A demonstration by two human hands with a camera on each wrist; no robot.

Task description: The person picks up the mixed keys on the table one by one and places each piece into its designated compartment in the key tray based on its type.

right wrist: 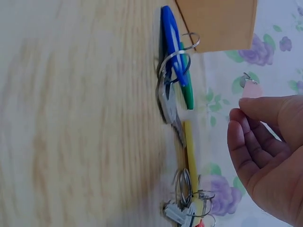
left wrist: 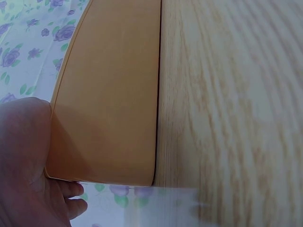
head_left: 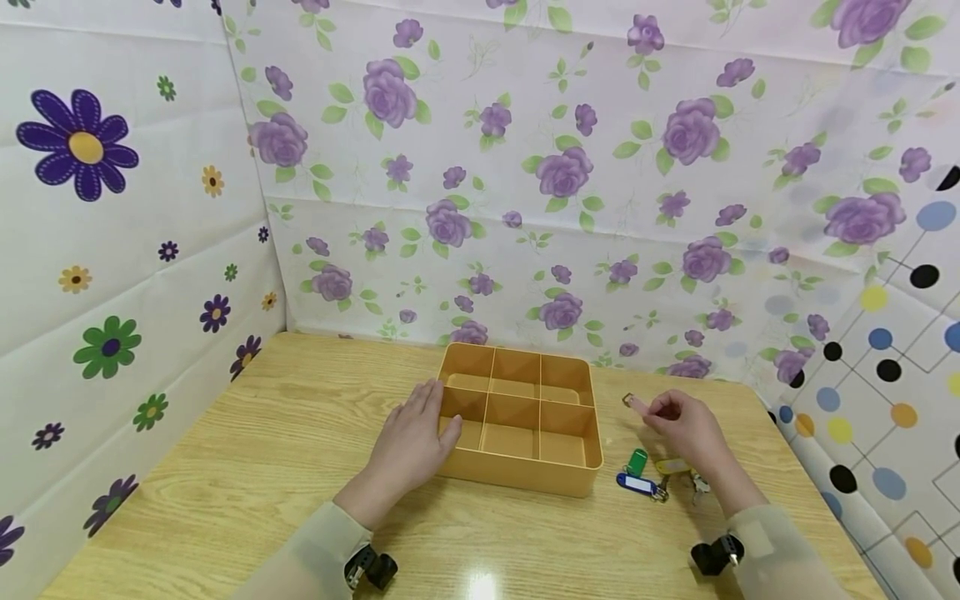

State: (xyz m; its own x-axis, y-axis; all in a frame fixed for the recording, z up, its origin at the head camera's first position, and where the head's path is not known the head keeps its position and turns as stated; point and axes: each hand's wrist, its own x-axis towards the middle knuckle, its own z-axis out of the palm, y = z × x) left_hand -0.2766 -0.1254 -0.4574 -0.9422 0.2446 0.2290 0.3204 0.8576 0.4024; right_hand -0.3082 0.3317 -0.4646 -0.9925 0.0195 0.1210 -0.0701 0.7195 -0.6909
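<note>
A tan divided organizer box (head_left: 517, 471) with two rows of compartments stands on the wooden table. My left hand (head_left: 411, 433) rests at its left side, fingers fairly straight along the edge and thumb over the front left corner. In the left wrist view that hand (left wrist: 26, 156) lies against the box wall (left wrist: 106, 94). My right hand (head_left: 692, 429) pinches a pale pink key tag (head_left: 637, 406) between thumb and fingertips, right of the box. Its metal ring points toward the box. The right wrist view shows the tag (right wrist: 252, 89) partly covered by the thumb.
Right of the box lie a green key tag (head_left: 637, 461), a blue key tag (head_left: 636, 483) and a yellow key tag (head_left: 672, 466), with rings and keys (head_left: 700, 483) among them. A flowered sheet (head_left: 480, 167) hangs behind the table (head_left: 300, 467), with patterned sheets at both sides.
</note>
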